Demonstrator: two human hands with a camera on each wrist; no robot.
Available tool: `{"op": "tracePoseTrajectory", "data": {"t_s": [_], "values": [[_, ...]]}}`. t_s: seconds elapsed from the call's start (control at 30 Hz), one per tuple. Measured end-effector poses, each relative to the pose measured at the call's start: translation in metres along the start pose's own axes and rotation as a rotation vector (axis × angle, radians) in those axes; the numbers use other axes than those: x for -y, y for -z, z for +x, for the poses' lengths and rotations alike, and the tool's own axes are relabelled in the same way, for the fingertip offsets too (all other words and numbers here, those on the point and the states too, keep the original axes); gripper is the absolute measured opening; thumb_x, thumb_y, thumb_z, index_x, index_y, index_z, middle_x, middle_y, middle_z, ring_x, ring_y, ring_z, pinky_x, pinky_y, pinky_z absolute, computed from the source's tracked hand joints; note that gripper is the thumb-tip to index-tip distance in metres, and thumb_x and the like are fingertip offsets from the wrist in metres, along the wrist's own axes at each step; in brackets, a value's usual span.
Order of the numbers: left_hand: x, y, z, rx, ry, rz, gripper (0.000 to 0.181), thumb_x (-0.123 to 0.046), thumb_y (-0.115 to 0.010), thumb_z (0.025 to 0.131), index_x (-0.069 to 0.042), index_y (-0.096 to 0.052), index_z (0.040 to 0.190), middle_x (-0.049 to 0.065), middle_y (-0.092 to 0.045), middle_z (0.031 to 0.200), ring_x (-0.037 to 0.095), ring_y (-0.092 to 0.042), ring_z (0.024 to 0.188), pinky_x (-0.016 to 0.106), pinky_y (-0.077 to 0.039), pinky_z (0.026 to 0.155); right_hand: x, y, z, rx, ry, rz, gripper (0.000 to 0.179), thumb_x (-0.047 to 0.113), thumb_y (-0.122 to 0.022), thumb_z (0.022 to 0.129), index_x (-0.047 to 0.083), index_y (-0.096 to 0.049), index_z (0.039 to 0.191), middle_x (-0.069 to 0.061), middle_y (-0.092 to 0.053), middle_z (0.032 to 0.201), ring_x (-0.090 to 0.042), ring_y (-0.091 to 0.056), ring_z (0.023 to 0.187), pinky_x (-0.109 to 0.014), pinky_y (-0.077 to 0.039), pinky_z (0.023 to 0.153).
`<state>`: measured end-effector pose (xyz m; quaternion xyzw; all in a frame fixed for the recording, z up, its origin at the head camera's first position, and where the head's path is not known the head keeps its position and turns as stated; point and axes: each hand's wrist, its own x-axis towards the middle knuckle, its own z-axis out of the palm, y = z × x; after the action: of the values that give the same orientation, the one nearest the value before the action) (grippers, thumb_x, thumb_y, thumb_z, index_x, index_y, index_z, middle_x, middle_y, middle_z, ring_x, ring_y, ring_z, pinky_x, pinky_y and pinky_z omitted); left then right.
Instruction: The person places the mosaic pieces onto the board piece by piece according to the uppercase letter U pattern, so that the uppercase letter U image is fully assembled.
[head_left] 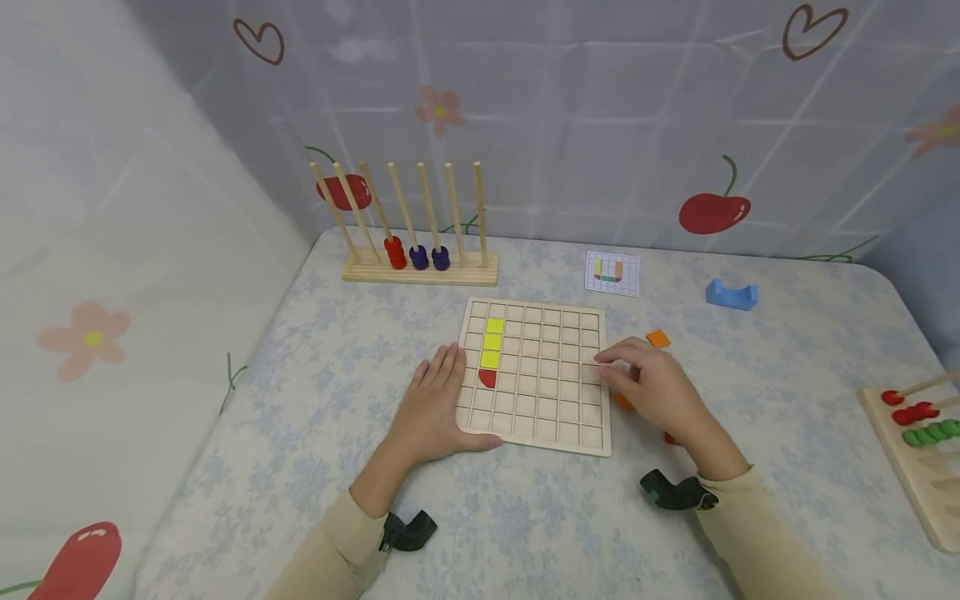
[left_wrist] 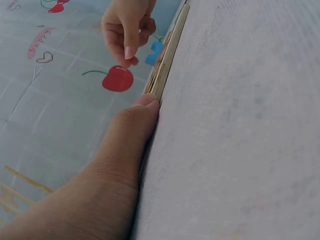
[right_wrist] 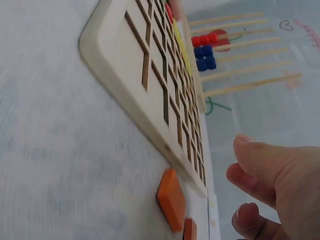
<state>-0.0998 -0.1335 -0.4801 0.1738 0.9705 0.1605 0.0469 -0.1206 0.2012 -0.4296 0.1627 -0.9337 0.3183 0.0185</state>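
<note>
A wooden grid board [head_left: 558, 407] lies on the table. Three yellow squares [head_left: 492, 342] form a column in its cells, with a red quarter-round piece [head_left: 487, 379] just below them. The left hand [head_left: 429, 412] lies flat at the board's left edge, its thumb [left_wrist: 131, 125] along the front edge. Over the right edge hovers the right hand [head_left: 656, 383], thumb and forefinger loosely bent; no piece shows between them. Orange tiles [head_left: 658, 338] lie beside and partly under that hand, and a red piece [head_left: 671, 438] peeks out near the wrist.
A small pattern card [head_left: 612, 273] lies behind the board. A peg stand [head_left: 420, 268] with red and dark blue beads stands at the back left. To the back right is a blue notched block [head_left: 731, 295]. A second bead stand [head_left: 903, 467] sits at the far right.
</note>
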Motion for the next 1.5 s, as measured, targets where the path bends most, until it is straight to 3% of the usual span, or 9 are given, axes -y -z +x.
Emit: {"op": "tracePoseTrajectory", "data": {"t_s": [0.23,0.5,1.5], "values": [[0.001,0.0,0.0,0.007,0.001,-0.002,0.141,-0.095,-0.055,0.062,-0.01,0.0,0.16,0.006,0.001,0.169,0.02,0.004,0.157,0.046,-0.005,0.127,-0.03,0.022,-0.016,-0.04,-0.091,-0.065,0.022,0.024,-0.073,0.091,0.014,-0.073,0.111,0.0,-0.065,0.101,-0.014,-0.044,0.064,-0.024,-0.039,0.052],[0.0,0.001,0.0,0.013,0.008,-0.002,0.142,-0.094,-0.055,0.061,-0.01,0.001,0.16,0.005,0.002,0.169,0.02,0.005,0.156,0.045,-0.003,0.127,-0.049,0.034,-0.026,-0.056,-0.153,-0.103,0.025,0.021,-0.074,0.09,0.011,-0.072,0.114,-0.007,-0.065,0.112,-0.019,-0.046,0.072,-0.024,-0.04,0.056],[0.001,0.0,0.0,-0.005,-0.003,-0.01,0.141,-0.095,-0.053,0.062,-0.009,-0.002,0.16,0.007,-0.002,0.169,0.022,0.001,0.157,0.047,-0.006,0.127,-0.074,0.032,-0.027,-0.073,-0.179,-0.148,0.02,0.016,-0.072,0.091,0.01,-0.073,0.11,-0.013,-0.063,0.112,-0.021,-0.047,0.077,-0.029,-0.038,0.061]]}}
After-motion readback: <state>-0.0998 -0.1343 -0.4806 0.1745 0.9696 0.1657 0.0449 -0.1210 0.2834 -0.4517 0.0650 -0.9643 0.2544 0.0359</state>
